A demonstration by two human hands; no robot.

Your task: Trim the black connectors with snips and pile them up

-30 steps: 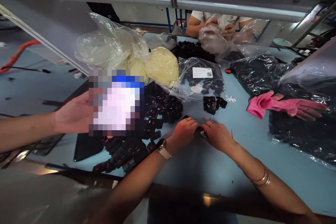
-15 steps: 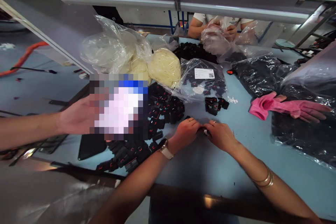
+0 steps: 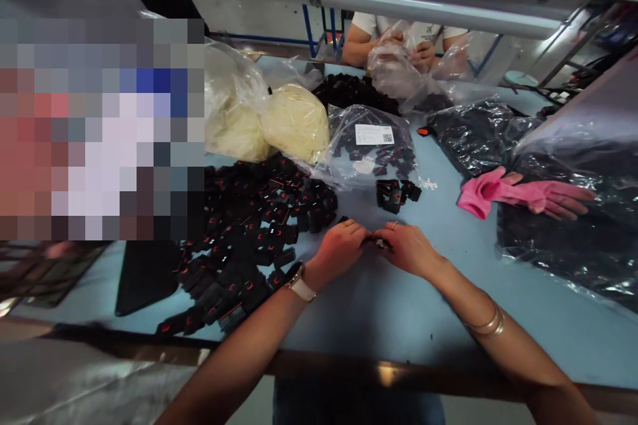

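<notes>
My left hand [image 3: 339, 251] and my right hand [image 3: 409, 251] meet fingertip to fingertip just above the blue tabletop, both with fingers closed. A small black plastic part [image 3: 343, 219] pokes out past the left fingers; most of it is hidden. By the right thumb and fingers shows a tiny white piece [image 3: 381, 243], partly covered. Left of my hands spreads a big pile of black plastic parts [image 3: 259, 232] with red marks. A smaller cluster of black parts [image 3: 391, 196] lies just beyond my right hand, beside tiny white pieces [image 3: 429, 184].
Clear bags with cream-coloured contents [image 3: 295, 121] and a labelled bag of black parts [image 3: 371, 153] stand behind. Pink gloves [image 3: 528, 194] rest on black bagged goods [image 3: 573, 246] at right. Another person's hands [image 3: 423, 53] hold plastic opposite. A pixelated patch covers the left side.
The view has shifted, so the bench items sit further left. Another person's hand with a pixelated object has moved left and up. My hands keep their pose together.
</notes>
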